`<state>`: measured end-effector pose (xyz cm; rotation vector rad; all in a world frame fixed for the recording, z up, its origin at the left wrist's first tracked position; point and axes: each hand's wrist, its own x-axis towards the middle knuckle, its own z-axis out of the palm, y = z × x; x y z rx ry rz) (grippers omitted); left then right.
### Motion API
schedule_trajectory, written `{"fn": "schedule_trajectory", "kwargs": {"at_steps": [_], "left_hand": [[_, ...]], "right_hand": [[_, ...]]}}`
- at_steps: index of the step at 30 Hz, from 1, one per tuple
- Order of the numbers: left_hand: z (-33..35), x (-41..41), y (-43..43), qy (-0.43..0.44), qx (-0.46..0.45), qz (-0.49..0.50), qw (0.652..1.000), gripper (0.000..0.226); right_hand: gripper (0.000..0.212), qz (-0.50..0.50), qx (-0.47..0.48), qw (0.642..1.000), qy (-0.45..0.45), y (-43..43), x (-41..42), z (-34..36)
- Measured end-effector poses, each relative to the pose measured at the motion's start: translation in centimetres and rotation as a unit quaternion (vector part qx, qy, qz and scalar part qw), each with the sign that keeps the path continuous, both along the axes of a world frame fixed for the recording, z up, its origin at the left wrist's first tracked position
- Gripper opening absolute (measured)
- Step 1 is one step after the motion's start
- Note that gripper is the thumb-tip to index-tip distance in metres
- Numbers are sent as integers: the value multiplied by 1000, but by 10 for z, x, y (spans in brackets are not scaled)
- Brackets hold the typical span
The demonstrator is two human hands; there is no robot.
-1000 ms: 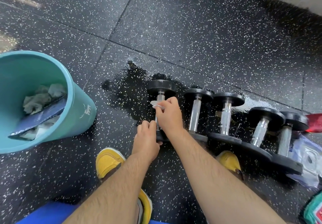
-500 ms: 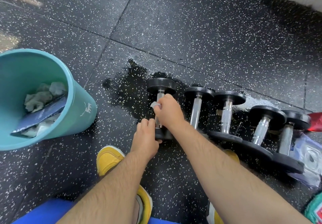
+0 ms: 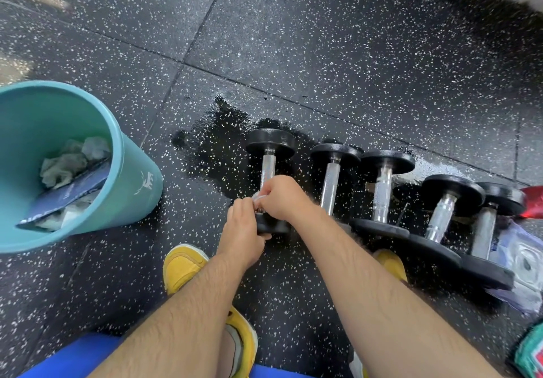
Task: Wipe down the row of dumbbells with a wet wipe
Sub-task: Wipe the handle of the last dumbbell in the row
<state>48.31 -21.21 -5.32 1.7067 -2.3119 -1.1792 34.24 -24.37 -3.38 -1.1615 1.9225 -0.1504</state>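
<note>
Several black dumbbells with chrome handles lie in a row on the speckled rubber floor. The leftmost dumbbell (image 3: 269, 154) has my left hand (image 3: 241, 230) clamped on its near head. My right hand (image 3: 283, 198) is wrapped around the lower part of its handle with a white wet wipe (image 3: 256, 197) pressed against the chrome; only a small edge of the wipe shows. The second dumbbell (image 3: 330, 185) and the others (image 3: 442, 216) lie to the right, untouched.
A teal bin (image 3: 129, 178) with used wipes and a dark packet stands at the left. A wet patch (image 3: 217, 148) darkens the floor around the dumbbells. A wipes packet (image 3: 526, 263) and a red item (image 3: 533, 201) lie at the right. My yellow shoes (image 3: 183, 266) are below.
My right hand with the wipe has slid down the leftmost dumbbell's handle toward me, close to my left hand. The left hand has kept its grip on the near head.
</note>
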Motion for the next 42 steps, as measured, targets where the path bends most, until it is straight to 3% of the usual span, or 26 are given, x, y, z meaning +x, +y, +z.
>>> {"fn": "schedule_trajectory", "kwargs": {"at_steps": [4,7,13,16,18,21,25,27,31,36,42], "left_hand": [[1,-2,1,2,-3,4,1000,61],[2,-3,2,-3,-7,1,1000,58],[4,-3,2,-6,-14,-7,1000,58],[5,-3,1,-4,-11,-4,1000,59],[4,-3,1,-6,-12,-2,1000,58],[5,-4,2,-14,-14,-8,1000,56],[5,-5,2,-27,-20,-15,999,57],[4,-5,1,-26,-20,-13,999,57],[3,-4,1,-21,-17,-9,1000,57],[2,-4,1,-22,-14,-7,1000,56],[2,-4,0,-21,-13,-2,1000,59]], "right_hand": [[16,-41,-16,999,-17,12,-2,3],[19,-16,36,999,-31,13,-3,5],[17,15,67,997,22,11,-20,11],[21,-136,-73,987,40,9,-18,6],[27,-236,-198,951,33,2,-14,6],[16,-251,-269,928,56,-11,-7,3],[35,-177,-197,963,52,-16,5,-18],[41,-211,-217,950,74,-18,5,-21],[28,-281,-179,939,83,-25,2,-21],[43,-304,-144,939,72,-32,12,-27],[44,-417,-125,899,-38,-40,18,-29]]}}
